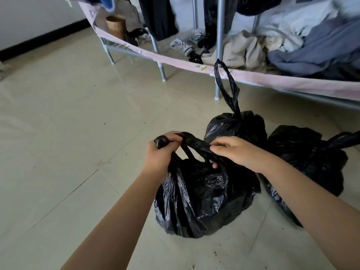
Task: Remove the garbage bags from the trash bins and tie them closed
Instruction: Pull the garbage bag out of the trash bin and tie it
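Note:
A full black garbage bag (202, 201) sits on the tiled floor right in front of me. My left hand (161, 154) is closed around one twisted handle strip of it, and the strip's end pokes out above my fist. My right hand (235, 151) pinches the other handle strip, which crosses over toward the left hand. Behind this bag stands a second black bag (235, 125) tied shut, its long handle loop sticking straight up. A third black bag (311, 158) lies to the right, partly hidden by my right forearm. No trash bin is in view.
A metal-framed clothes rack (161, 69) with a pink fabric edge runs across the back, piled with clothes and socks. A wooden cylinder (116, 26) stands at its left end. Pale floor tiles (68, 133) stretch to the left; dark crumbs dot the floor near the bags.

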